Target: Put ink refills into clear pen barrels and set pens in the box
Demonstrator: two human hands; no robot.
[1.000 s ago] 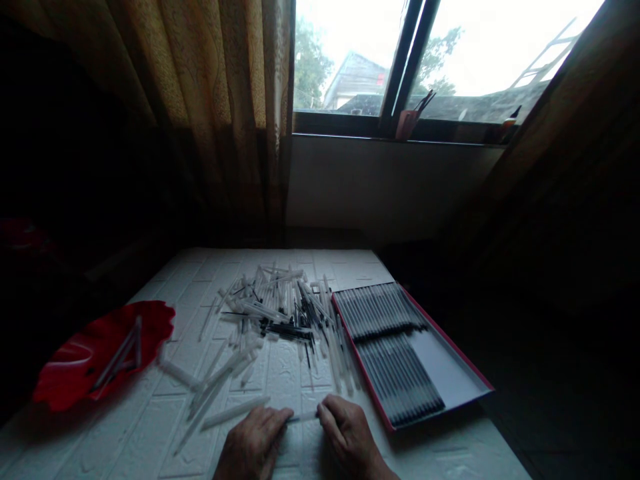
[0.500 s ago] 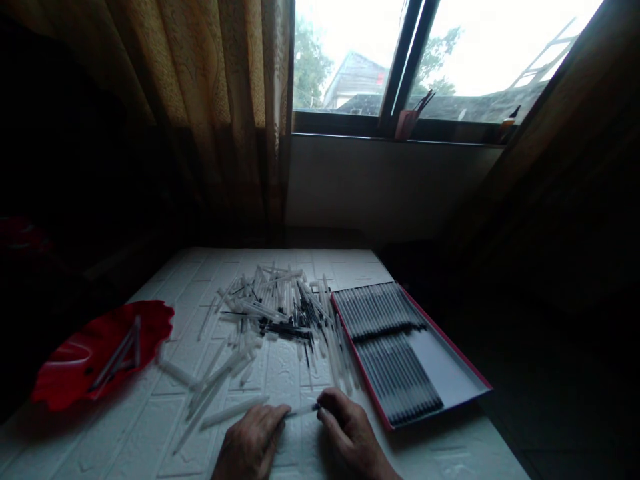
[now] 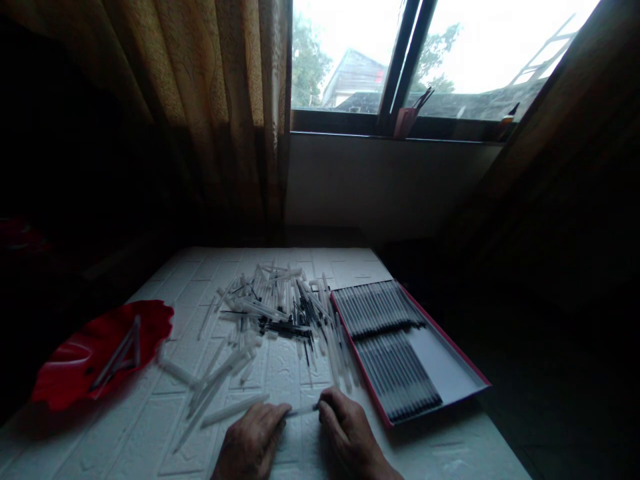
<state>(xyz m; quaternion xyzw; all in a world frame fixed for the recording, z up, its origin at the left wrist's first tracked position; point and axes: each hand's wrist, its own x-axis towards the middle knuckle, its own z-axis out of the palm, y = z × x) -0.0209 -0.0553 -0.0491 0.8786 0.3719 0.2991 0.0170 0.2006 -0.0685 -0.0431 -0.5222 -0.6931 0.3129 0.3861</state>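
Note:
Between my two hands, near the front of the table, lies a thin translucent pen point(image 3: 303, 411) with a dark right end. My left hand point(image 3: 253, 440) is closed on its left end, and my right hand point(image 3: 350, 433) pinches the dark end. Just left of my left hand rests a loose whitish pen tube point(image 3: 234, 410). Beyond the hands spreads a heap of clear pen tubes and dark refills point(image 3: 280, 310). To the right of my right hand, a shallow red-edged box point(image 3: 463, 373) holds two rows of dark-filled pens point(image 3: 395, 373).
A red scalloped dish point(image 3: 60, 380) with a few pens in it sits on the left of the white brick-patterned table point(image 3: 165, 287). Behind the table are a curtain point(image 3: 225, 100) and a window, with a pinkish cup point(image 3: 405, 123) of thin sticks on the sill.
My right hand's fingers have curled slightly more over the pen's dark end, hiding more of it. Otherwise the hands and the things on the table look nearly the same.

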